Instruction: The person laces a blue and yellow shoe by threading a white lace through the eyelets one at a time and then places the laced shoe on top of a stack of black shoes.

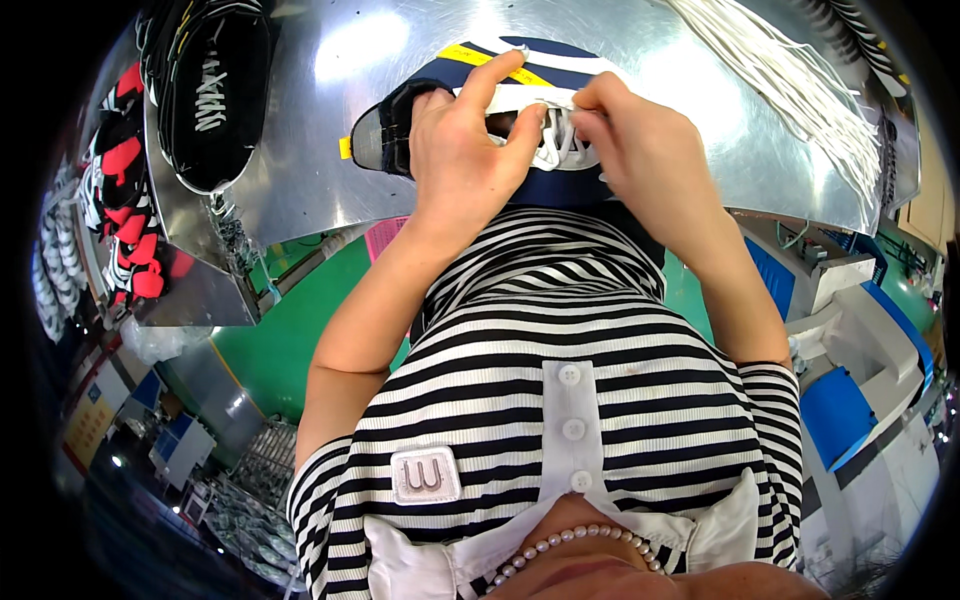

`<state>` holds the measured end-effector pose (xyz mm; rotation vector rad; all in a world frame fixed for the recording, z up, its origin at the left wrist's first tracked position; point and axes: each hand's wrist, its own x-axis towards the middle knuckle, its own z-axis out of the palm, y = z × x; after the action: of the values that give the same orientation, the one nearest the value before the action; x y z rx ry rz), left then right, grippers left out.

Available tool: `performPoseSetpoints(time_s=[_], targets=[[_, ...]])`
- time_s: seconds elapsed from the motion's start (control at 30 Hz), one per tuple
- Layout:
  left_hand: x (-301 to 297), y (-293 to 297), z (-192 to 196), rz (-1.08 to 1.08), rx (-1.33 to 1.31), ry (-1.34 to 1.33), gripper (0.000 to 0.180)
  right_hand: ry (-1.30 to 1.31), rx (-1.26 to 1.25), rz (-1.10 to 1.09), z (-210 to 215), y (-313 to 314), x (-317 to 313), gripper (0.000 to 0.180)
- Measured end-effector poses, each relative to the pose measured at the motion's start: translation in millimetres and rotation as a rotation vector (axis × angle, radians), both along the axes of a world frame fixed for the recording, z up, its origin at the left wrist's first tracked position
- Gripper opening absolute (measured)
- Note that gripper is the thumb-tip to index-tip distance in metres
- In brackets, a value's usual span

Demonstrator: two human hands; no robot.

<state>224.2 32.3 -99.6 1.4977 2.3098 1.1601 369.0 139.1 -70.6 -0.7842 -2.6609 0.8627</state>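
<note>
A navy shoe upper (552, 187) with a white stripe, a yellow strip and a dark collar lies on its side on the metal table in front of me. My left hand (465, 145) grips it at the collar, some fingers tucked inside, thumb and forefinger along the white eyelet edge. A white shoelace (553, 150) zigzags through the eyelets. On the other side of the opening, my right hand (635, 140) pinches at the lace beside the eyelet edge. The fingertips partly hide what they hold.
Loose white laces (790, 90) lie in a bundle at the right of the metal table (320, 130). A tray of black shoe parts with grey lacing (212, 100) stands at the left. Beyond it are red and black shoe parts (125, 200). Grey and blue equipment (850, 370) stands to the right.
</note>
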Motion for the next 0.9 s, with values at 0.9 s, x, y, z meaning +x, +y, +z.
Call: performPoseSetpoints(time_s=[0.9], targets=[[0.6, -2.2, 23.2, -0.051, -0.115, -0.615, 0.056, 0.256, -0.048, -0.295, -36.2, -7.4, -3.2, 0.012]])
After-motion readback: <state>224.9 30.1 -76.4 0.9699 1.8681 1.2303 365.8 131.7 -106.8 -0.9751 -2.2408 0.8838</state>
